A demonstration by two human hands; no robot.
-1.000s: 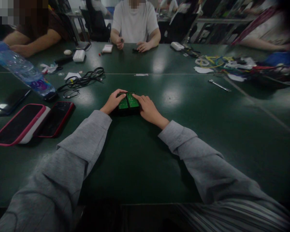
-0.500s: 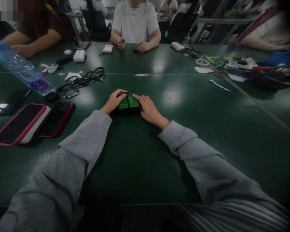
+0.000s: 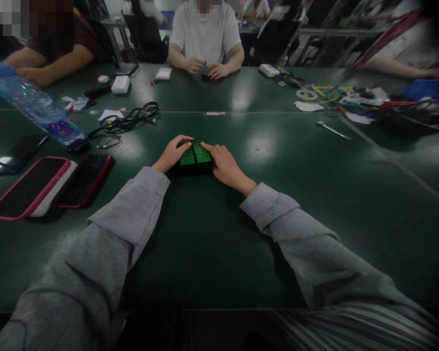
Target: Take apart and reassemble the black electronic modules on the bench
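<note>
Two green circuit boards sit side by side in a black housing on the table in front of me, the right circuit board (image 3: 203, 153) showing more than the left circuit board (image 3: 187, 157). My left hand (image 3: 173, 153) is wrapped around the housing's left side, its thumb lying over the top edge of the left board. From the right, my right hand (image 3: 225, 163) grips the other side, with the index finger stretched onto the right board's upper corner. The fingers under and behind the housing are hidden.
On my left lie a pink-rimmed phone (image 3: 31, 187), a red-edged phone (image 3: 86, 180), a leaning water bottle (image 3: 40, 107) and black cables (image 3: 131, 119). A wrench (image 3: 333, 130) and tangled wires (image 3: 332, 92) are to the right. Opposite sits a person in a white shirt (image 3: 206, 36).
My hands and the circuit boards stay where they were. The person opposite has brought one hand with a small dark piece across towards their other hand.
</note>
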